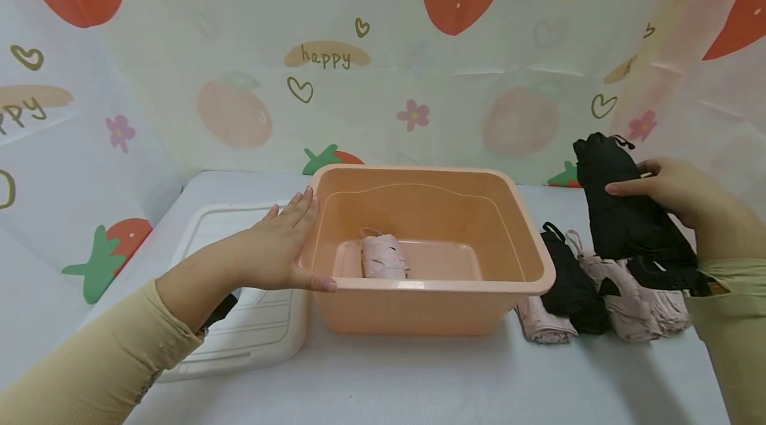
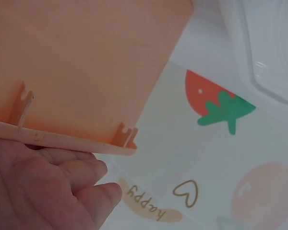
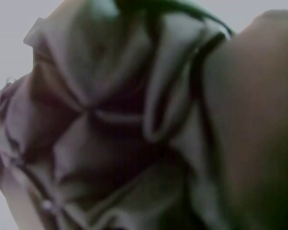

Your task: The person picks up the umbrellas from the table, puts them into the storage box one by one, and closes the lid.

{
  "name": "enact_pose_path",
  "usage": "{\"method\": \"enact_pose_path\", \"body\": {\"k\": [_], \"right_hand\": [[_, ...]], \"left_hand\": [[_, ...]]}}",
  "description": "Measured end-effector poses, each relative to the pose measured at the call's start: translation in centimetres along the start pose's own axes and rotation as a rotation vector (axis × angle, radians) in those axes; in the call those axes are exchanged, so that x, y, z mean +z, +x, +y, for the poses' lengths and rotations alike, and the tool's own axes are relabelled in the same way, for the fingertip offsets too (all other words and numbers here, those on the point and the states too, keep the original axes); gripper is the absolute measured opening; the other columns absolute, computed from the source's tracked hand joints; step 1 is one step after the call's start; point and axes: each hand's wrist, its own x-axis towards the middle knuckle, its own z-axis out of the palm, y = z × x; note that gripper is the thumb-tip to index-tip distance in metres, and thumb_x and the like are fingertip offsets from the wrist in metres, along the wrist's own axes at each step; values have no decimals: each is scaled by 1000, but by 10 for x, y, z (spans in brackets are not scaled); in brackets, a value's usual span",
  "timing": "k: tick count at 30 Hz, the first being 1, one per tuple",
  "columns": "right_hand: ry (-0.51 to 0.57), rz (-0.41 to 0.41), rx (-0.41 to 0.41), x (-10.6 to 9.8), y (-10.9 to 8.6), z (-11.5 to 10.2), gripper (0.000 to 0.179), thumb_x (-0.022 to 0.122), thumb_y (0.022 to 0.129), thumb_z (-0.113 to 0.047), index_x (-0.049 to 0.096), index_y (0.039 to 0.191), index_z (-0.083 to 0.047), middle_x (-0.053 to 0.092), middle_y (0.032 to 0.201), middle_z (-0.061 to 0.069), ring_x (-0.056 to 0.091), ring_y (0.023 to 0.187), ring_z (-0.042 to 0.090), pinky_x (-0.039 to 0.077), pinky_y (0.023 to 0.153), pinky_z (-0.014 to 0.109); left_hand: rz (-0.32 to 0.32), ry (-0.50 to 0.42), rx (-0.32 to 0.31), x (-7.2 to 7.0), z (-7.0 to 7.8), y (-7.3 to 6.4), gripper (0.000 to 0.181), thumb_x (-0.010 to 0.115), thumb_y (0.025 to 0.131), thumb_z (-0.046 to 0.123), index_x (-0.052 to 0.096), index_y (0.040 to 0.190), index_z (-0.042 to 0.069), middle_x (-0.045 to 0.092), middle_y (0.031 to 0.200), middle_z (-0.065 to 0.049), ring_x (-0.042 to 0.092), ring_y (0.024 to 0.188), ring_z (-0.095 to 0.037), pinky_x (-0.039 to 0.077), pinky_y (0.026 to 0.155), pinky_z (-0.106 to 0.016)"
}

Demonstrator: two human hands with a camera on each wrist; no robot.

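Note:
A peach plastic bin (image 1: 431, 308) stands in the middle of the table, with a pink rolled fabric bundle (image 1: 384, 256) inside, a thin loop at its top. My left hand (image 1: 272, 245) rests on the bin's left rim, fingers extended and thumb over the front edge; the left wrist view shows its fingers beneath the rim. On the right, my right hand (image 1: 676, 192) grips a long black fabric bundle (image 1: 622, 205) with a small cord loop, raised above other bundles. Dark gathered cloth (image 3: 101, 124) fills the right wrist view, blurred.
Beside the bin on the right lie a black bundle (image 1: 571, 282) with a loop and several pink bundles (image 1: 637, 308). A white lid (image 1: 257, 325) lies on the left, partly under my left arm. A strawberry-printed sheet (image 1: 371, 112) hangs behind the table.

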Motion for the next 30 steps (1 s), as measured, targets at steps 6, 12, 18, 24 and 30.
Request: {"method": "enact_pose_path", "body": {"k": [6, 12, 18, 24, 30], "right_hand": [[-26, 21, -71, -4, 4, -49, 86, 60, 85, -44, 21, 135, 13, 29, 131, 36, 38, 115, 48, 34, 94, 59], [-25, 21, -117, 5, 9, -101, 89, 64, 81, -46, 22, 137, 9, 31, 132, 34, 40, 113, 45, 37, 93, 57], [-68, 17, -176, 28, 17, -146, 81, 67, 79, -45, 34, 134, 4, 46, 124, 28, 55, 99, 38, 46, 85, 49], [-129, -30, -192, 57, 28, -179, 73, 68, 78, -46, 43, 130, -1, 49, 122, 19, 53, 100, 33, 48, 81, 45], [-154, -123, -177, 90, 40, -207, 70, 67, 78, -45, 45, 129, -3, 50, 120, 14, 52, 103, 30, 46, 84, 44]], "left_hand": [[2, 12, 7, 0, -1, 0, 132, 39, 60, 89, -2, 144, -4, -9, 151, -19, -7, 139, -32, 5, 109, -53], [-3, 13, 10, -1, -1, 1, 133, 39, 59, 89, -2, 144, -4, -9, 151, -19, -7, 138, -32, 5, 108, -55], [-3, 17, 10, 0, -1, 1, 133, 39, 59, 89, -1, 144, -4, -8, 151, -20, -6, 138, -32, 6, 108, -55], [-3, 12, 10, -1, -1, 1, 133, 39, 59, 89, -1, 144, -4, -9, 151, -20, -7, 138, -32, 5, 108, -55], [-8, 7, 10, -1, -2, 1, 132, 40, 59, 89, -1, 144, -4, -9, 151, -19, -7, 139, -32, 5, 108, -55]]}}
